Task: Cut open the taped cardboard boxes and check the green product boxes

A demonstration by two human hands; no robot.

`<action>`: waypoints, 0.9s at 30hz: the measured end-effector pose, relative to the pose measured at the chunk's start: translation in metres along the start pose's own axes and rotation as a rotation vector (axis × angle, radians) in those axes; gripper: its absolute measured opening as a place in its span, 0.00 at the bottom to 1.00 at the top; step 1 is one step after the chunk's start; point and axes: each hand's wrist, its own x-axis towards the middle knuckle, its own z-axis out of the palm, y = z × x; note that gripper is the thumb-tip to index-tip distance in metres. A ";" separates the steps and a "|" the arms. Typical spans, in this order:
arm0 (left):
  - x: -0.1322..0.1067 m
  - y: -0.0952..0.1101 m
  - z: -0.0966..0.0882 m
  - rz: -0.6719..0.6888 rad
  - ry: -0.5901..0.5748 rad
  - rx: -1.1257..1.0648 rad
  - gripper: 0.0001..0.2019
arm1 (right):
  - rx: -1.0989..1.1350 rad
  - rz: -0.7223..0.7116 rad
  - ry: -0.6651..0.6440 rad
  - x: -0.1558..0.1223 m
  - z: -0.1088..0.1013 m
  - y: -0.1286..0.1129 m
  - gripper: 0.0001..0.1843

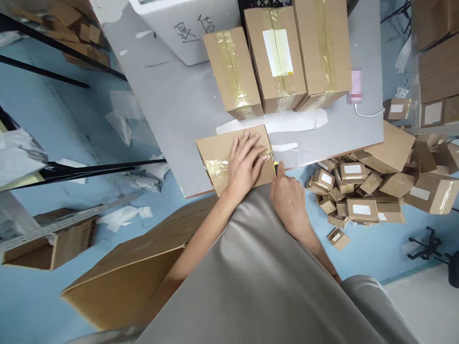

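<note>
A flat cardboard box [215, 153] sealed with clear tape lies at the near edge of the grey table [172, 110]. My left hand [245, 165] rests flat on the box top, fingers stretched out over the tape strip. My right hand [289, 198] is closed at the box's right end, gripping a small yellow tool [276, 166] whose tip touches the tape; most of the tool is hidden in my fist.
Three taped cardboard boxes [276, 57] stand at the back of the table beside a white bin [182, 28]. A heap of small labelled boxes [358, 191] lies on the blue floor to the right. A large open carton [125, 272] sits below left.
</note>
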 end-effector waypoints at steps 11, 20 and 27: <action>-0.003 -0.002 0.001 -0.004 0.031 0.009 0.16 | 0.081 -0.015 -0.032 -0.023 0.025 0.024 0.30; -0.010 -0.015 -0.018 -0.101 0.069 -0.008 0.26 | 0.499 -0.239 0.144 0.028 0.052 0.073 0.24; -0.052 -0.051 -0.063 -0.200 0.224 0.046 0.31 | 1.080 -0.081 0.105 0.137 0.103 0.085 0.26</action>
